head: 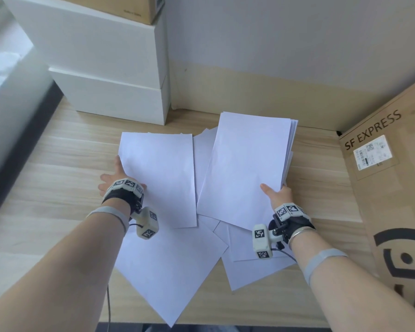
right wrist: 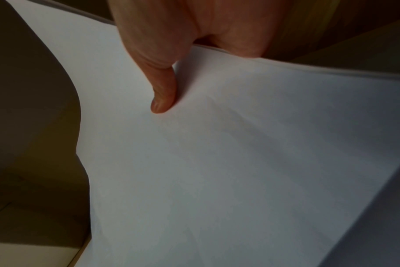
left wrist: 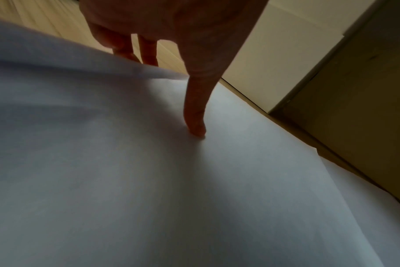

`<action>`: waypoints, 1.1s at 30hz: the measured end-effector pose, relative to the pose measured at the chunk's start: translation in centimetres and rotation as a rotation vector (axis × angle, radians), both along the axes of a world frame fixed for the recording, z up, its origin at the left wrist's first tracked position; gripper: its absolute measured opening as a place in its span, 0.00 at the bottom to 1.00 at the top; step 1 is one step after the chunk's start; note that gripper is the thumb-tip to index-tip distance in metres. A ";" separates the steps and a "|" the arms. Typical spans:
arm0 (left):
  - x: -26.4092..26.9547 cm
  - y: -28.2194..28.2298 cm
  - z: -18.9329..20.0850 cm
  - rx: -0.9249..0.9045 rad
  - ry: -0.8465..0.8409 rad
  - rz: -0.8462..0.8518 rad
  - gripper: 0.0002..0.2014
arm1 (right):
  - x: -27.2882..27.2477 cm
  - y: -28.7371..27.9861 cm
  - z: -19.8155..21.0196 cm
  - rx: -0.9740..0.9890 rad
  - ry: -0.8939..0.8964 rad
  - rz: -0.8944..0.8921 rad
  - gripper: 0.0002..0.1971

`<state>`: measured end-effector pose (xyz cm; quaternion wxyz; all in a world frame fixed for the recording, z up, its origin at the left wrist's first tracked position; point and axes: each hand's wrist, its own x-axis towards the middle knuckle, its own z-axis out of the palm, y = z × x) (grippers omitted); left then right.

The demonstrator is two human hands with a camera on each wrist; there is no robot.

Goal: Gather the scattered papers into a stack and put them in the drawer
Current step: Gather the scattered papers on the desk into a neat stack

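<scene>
White papers lie fanned out on a wooden table [head: 58, 178]. My left hand [head: 116, 176] grips the left edge of a thin bunch of sheets [head: 156, 178]. In the left wrist view one finger [left wrist: 195, 112] presses on top of the sheets [left wrist: 194, 180] while the others go under the lifted edge. My right hand [head: 276, 194] pinches the near right corner of a thicker stack [head: 247, 168], with the thumb [right wrist: 163, 88] on top of the stack [right wrist: 240, 162]. Loose sheets [head: 170, 271] lie askew underneath, nearer to me. No drawer is in view.
Two stacked white boxes [head: 110, 75] stand at the back left with a cardboard box [head: 120, 6] on top. A large SF EXPRESS carton [head: 393, 188] fills the right side. A wall runs behind the table, whose front edge is near my body.
</scene>
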<state>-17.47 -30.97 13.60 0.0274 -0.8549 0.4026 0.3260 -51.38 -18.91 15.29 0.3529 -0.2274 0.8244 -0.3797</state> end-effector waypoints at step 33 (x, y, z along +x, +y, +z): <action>-7.4 -1.6 -0.5 -0.118 0.066 -0.486 0.21 | -5.4 6.1 0.4 0.060 -0.030 -0.261 0.19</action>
